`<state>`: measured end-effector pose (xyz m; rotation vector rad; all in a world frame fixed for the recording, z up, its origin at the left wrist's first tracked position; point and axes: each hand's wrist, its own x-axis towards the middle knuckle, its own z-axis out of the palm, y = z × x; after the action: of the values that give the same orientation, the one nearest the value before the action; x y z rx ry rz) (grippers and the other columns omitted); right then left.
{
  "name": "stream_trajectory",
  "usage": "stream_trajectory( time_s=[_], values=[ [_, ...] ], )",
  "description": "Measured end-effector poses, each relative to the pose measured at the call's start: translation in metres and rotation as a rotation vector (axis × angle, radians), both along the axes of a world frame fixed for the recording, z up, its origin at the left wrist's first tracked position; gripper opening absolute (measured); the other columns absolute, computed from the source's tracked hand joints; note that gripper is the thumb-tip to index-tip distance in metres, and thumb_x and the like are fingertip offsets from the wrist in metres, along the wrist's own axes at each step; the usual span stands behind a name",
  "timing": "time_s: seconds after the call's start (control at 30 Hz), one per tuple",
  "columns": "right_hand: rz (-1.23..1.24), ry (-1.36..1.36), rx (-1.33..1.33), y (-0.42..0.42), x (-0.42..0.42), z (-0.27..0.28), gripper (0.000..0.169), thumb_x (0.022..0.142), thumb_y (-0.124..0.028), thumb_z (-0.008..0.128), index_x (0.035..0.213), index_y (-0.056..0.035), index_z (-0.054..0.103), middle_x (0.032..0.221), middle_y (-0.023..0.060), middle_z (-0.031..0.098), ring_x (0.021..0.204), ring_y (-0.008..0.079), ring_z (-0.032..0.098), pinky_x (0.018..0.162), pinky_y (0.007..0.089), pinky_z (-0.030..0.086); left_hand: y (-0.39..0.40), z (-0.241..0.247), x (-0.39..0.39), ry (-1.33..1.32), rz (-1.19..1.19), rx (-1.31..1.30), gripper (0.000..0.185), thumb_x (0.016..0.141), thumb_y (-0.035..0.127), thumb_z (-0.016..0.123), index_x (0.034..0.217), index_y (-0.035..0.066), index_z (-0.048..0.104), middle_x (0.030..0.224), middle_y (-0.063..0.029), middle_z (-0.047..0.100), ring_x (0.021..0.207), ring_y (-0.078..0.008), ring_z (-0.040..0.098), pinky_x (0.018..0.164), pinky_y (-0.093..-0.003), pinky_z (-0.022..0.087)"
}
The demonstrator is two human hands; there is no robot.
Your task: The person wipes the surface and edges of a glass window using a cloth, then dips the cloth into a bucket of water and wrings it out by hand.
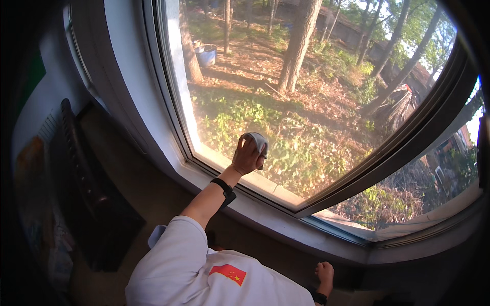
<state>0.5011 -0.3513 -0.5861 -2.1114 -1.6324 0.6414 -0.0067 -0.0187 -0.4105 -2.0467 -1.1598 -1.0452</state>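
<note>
My left hand [247, 157] is raised with the arm stretched out, and its fingers grip a crumpled grey-white cloth [257, 140]. The cloth is at the lower left part of a large window pane [317, 130] and seems pressed to the glass. Around the left wrist is a black band [226, 191]. Low on the right, beside my body, hangs my right hand [324, 271], fingers curled in, with nothing visible in it. A dark cuff or band is just behind that hand.
A dark window frame bar [383, 168] divides the pane from another section at right. Below runs a pale sill [260, 218]. At left stands a dark padded piece of furniture [95, 199], perhaps a sofa. Outside are tree trunks [300, 46] and a blue tub [206, 55].
</note>
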Motion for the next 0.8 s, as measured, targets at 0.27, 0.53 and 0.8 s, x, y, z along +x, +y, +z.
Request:
stream_trajectory(
  time_s=[0.27, 0.53, 0.8],
  values=[
    [0.071, -0.119, 0.061, 0.04, -0.055, 0.026, 0.019, 0.085, -0.015, 0.056, 0.081, 0.0033, 0.061, 0.064, 0.0091, 0.061, 0.051, 0.0166, 0.059, 0.05, 0.0301, 0.048, 0.064, -0.057, -0.148, -1.23, 0.383, -0.07, 0.089, 0.087, 0.066, 0.02, 0.143, -0.002, 0.005, 0.148, -0.0254, 0.006, 0.137, -0.0395, 0.007, 0.111, -0.0463, 0.008],
    [-0.003, -0.051, 0.039, 0.027, -0.066, 0.019, 0.019, 0.085, -0.016, 0.057, 0.082, 0.0023, 0.061, 0.064, 0.0084, 0.061, 0.051, 0.015, 0.059, 0.049, 0.0294, 0.048, 0.083, -0.044, -0.173, -1.814, 0.659, -0.295, 0.027, 0.087, 0.014, 0.032, 0.103, -0.007, 0.039, 0.109, -0.0254, 0.047, 0.089, -0.0337, 0.05, 0.075, -0.0291, 0.035],
    [-0.073, -0.032, -0.085, 0.022, -0.066, 0.056, 0.018, 0.085, -0.016, 0.057, 0.082, 0.001, 0.062, 0.065, 0.0074, 0.061, 0.052, 0.0141, 0.059, 0.048, 0.0278, 0.047, 0.077, -0.042, -0.06, -2.123, 0.602, -0.172, 0.032, 0.092, 0.018, 0.033, 0.111, -0.006, 0.041, 0.12, -0.0252, 0.045, 0.098, -0.0366, 0.05, 0.084, -0.0436, 0.042]
  ],
)
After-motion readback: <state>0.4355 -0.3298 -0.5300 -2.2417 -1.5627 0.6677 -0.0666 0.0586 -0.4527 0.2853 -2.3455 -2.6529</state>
